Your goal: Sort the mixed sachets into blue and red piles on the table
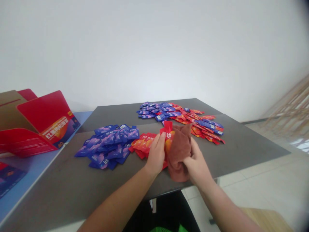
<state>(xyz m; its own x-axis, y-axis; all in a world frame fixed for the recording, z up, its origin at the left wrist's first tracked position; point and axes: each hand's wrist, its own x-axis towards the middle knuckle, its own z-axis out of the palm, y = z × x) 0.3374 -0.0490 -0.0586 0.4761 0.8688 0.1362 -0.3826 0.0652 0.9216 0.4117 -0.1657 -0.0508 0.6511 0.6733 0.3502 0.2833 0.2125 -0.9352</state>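
Observation:
Near the front of the dark table, my left hand (pixel 156 154) is closed on a red pouch (pixel 168 129) that stands upright with its narrow top end up. My right hand (pixel 195 158) grips a bunched brown cloth (pixel 179 149), which lies against the pouch's right side and hides part of it. Just left of my left hand lie several more red pouches (pixel 142 144). A pile of blue-purple pouches (pixel 109 143) is beyond those, further left.
At the table's back (pixel 116 113) are heaped blue pouches (pixel 154 110) and, to their right, mixed red and blue pouches (pixel 207 129). An open red carton (pixel 45 112) stands on a blue surface (pixel 48 164) at the left. A wooden stool (pixel 265 219) is low at the right.

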